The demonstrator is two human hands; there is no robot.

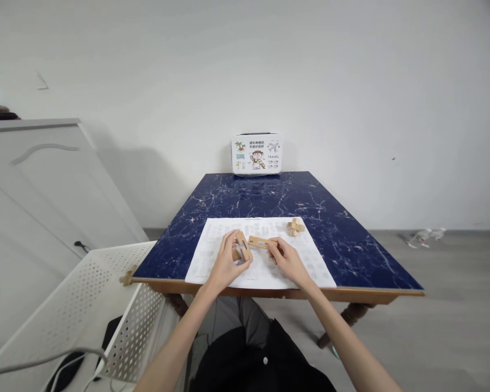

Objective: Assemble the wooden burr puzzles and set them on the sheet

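My left hand [225,261] is closed around a notched wooden puzzle piece [242,246], held just above a white printed sheet [310,261]. My right hand [286,260] pinches a flat slotted wooden bar [259,242] that points toward the left piece; the two pieces nearly touch. An assembled wooden cross-shaped puzzle [295,226] lies on the sheet's far right part, apart from both hands. The sheet rests on a dark blue marbled table [269,196].
A white box with cartoon pictures [256,154] stands at the table's far edge against the wall. A white perforated basket [106,294] with cables sits at the left by a white cabinet [36,185]. Small white objects [427,236] lie on the grey floor at right.
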